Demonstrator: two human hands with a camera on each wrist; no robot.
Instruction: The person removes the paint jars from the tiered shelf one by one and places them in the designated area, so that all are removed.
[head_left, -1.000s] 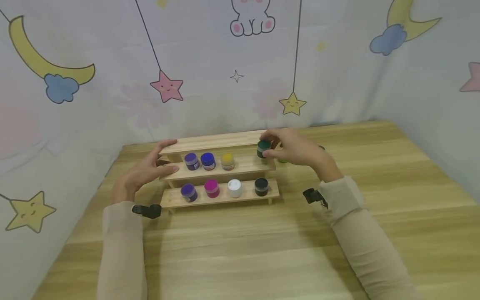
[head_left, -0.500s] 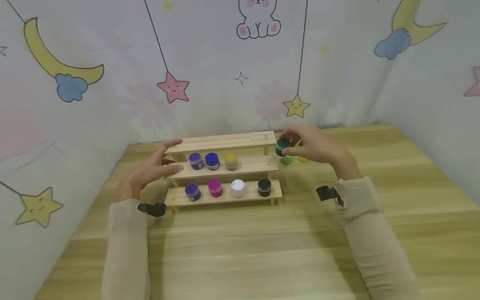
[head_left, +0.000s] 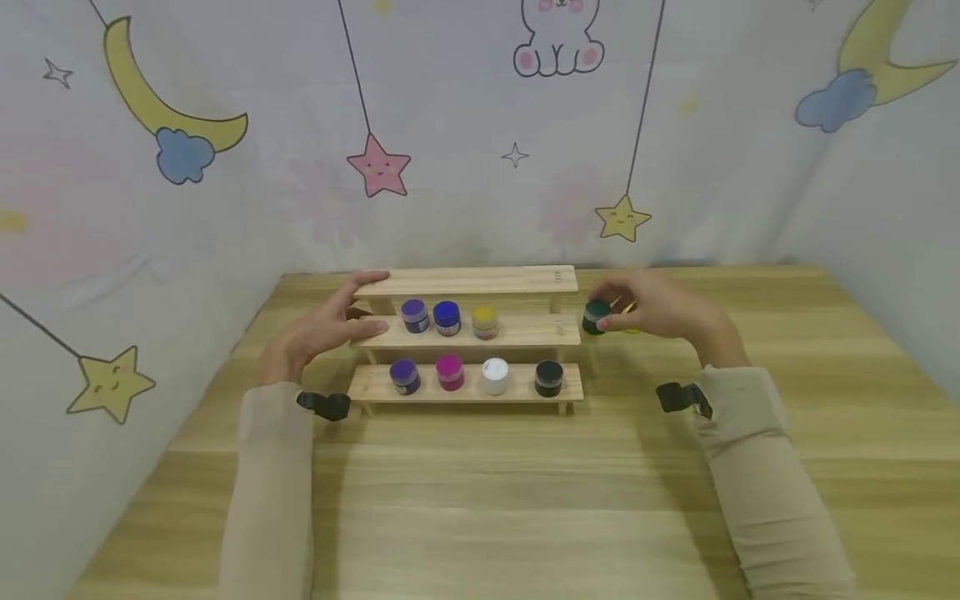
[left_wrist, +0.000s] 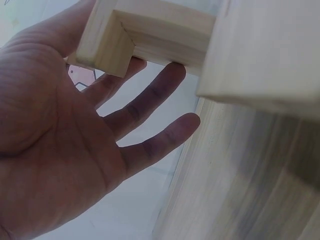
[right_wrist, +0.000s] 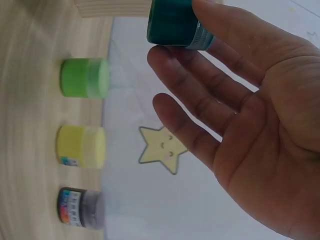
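Note:
My left hand (head_left: 322, 329) grips the left end of the three-tier wooden rack (head_left: 465, 281), thumb on the middle shelf and fingers at the top one. In the left wrist view, the hand's (left_wrist: 65, 120) spread fingers lie against the rack's wooden frame (left_wrist: 167, 30). Just right of the rack, my right hand (head_left: 663, 308) pinches a dark green jar (head_left: 597, 317). The right wrist view shows that jar (right_wrist: 172, 22) between thumb and fingers of the hand (right_wrist: 260, 120). Purple (head_left: 415, 316), blue (head_left: 447, 318) and yellow (head_left: 484, 322) jars stand on the middle shelf.
The bottom shelf holds purple (head_left: 405, 377), magenta (head_left: 450, 372), white (head_left: 495, 376) and black (head_left: 548, 378) jars. Light green (right_wrist: 84, 77), yellow (right_wrist: 81, 146) and dark-based (right_wrist: 80, 207) jars stand on the table, near a patterned cloth (head_left: 465, 225).
The dark green jar has moved right in my right hand, from over the middle shelf's right end to beside the rack. My left hand keeps its hold. The head view has shifted.

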